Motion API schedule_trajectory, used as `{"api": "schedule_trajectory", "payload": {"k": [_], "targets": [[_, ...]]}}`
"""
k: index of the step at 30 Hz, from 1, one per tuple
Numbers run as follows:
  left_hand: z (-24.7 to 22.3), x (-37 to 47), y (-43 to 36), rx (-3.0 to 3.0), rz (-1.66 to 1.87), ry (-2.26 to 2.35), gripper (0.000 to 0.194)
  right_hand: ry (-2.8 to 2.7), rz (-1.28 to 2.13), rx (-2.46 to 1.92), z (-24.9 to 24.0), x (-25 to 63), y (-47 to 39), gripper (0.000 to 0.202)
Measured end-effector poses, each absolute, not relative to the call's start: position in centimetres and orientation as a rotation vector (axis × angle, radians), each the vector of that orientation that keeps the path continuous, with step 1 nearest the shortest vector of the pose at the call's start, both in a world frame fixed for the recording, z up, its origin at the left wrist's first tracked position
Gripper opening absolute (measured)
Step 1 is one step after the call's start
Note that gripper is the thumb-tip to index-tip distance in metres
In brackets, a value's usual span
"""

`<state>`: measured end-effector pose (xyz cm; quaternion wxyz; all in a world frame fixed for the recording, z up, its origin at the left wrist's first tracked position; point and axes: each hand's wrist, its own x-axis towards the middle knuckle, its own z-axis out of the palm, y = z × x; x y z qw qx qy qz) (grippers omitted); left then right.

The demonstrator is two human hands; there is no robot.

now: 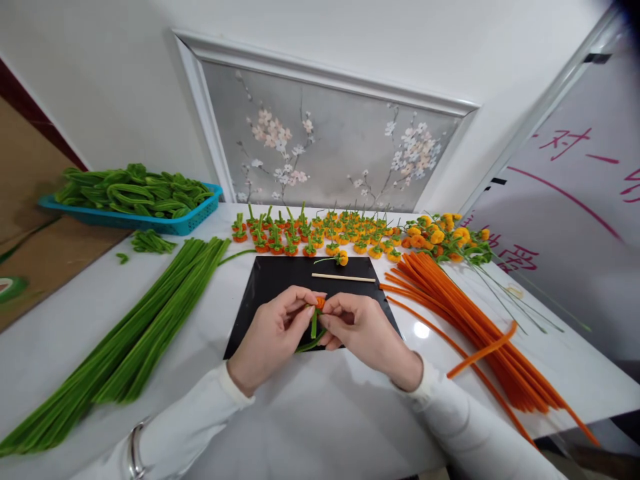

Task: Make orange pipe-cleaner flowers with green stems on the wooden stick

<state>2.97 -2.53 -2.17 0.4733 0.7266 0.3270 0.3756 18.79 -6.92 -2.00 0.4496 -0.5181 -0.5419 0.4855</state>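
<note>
Both hands meet over the front of a black mat [280, 277]. My left hand [275, 330] pinches a small orange coil [321, 303] from the left, its thumb and forefinger closed on it. From the right, my right hand [363, 330] has its fingers closed on the same piece, near a green pipe cleaner [314, 325] that hangs below the coil. A further green length curves beneath the fingers. On the mat behind the hands lie a pale thin stick [343, 277] and a yellow flower [342, 258] with a thin stem.
Green pipe cleaners [135, 333] lie left, orange ones [475, 327] right. A blue basket [185, 225] of green loops stands back left. Rows of small orange and yellow flowers [310, 240] line the back, with a yellow flower bunch [437, 237] at back right.
</note>
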Motion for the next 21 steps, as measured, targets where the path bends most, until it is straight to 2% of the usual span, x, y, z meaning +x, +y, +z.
{"api": "schedule_trajectory", "payload": {"k": [3,15,21], "targets": [[-2.2,3.0,-2.6,1.789,0.918,0.81,0.007,-1.242,1.286,-1.251,-2.1,18.7,-6.8,0.015],[-1.5,3.1,-2.6,1.392,0.878,0.765,0.014,-1.151,1.267,-1.182,-1.2,18.9,-7.0,0.024],[-1.4,3.3,-2.9,1.452,0.951,0.764,0.009,-1.087,1.265,-1.123,-0.4,18.3,-7.4,0.026]]}}
